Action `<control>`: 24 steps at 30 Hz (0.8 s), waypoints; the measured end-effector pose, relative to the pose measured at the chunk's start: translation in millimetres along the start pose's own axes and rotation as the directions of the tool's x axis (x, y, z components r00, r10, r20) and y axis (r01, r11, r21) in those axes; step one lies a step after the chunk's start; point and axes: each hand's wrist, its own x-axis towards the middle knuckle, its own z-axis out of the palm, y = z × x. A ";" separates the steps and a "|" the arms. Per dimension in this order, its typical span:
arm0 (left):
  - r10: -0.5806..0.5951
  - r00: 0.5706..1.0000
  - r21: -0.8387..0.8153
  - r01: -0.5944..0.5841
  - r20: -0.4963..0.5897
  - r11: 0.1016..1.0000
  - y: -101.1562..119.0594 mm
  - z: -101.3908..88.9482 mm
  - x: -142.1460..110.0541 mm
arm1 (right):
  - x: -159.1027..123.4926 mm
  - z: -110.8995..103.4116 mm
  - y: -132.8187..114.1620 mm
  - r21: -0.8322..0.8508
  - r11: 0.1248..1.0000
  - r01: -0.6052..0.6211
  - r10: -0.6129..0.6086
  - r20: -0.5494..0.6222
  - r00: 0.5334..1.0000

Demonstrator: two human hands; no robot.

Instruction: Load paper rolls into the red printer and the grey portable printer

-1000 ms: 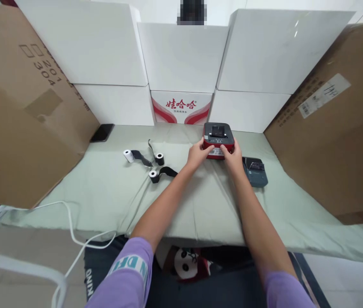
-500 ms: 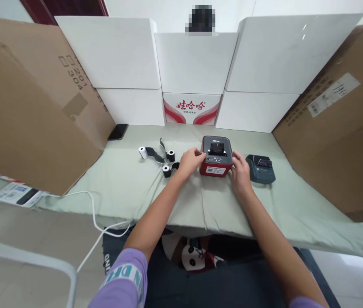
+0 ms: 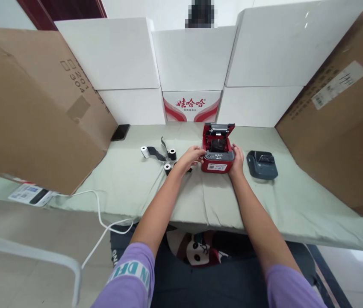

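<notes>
A red and dark grey thermal printer [image 3: 217, 167] stands on the cloth-covered table with its lid [image 3: 219, 128] raised. A dark paper roll [image 3: 217, 146] shows inside its red compartment. My left hand [image 3: 190, 159] is at the printer's left front corner, fingertips against the edge by the control panel. Along the right side lies my right hand [image 3: 237, 159], its fingers gripping the casing. Several small paper rolls with dark paper lie left of my left hand, among them a white-ended roll [image 3: 144, 152] with its strip unwound and another roll [image 3: 172, 154] behind my wrist.
A smaller dark device [image 3: 262, 166] sits right of my right hand. A phone [image 3: 120, 132] lies at the back left. Cardboard boxes [image 3: 36, 107] flank the table, and white boxes [image 3: 190, 60] wall off the back. A white cable [image 3: 99, 214] hangs over the front edge.
The printer's lid has swung up and back, exposing the paper compartment. My right hand has moved slightly up along the printer's right side.
</notes>
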 end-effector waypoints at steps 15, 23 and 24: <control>0.422 0.797 0.742 -0.580 0.432 0.337 47.8 8.5 85.2 | 3.6 -2.0 -1.9 -0.032 0.999 -0.037 0.037 0.027 0.999; 0.300 0.925 0.822 -0.352 0.233 0.448 56.3 32.5 90.1 | 8.5 -4.6 4.3 -0.040 0.999 -0.027 0.029 0.039 0.999; 0.305 0.933 0.765 -0.335 0.189 0.550 56.8 32.2 88.9 | 8.7 -4.7 4.5 -0.042 0.999 -0.027 0.028 0.041 0.999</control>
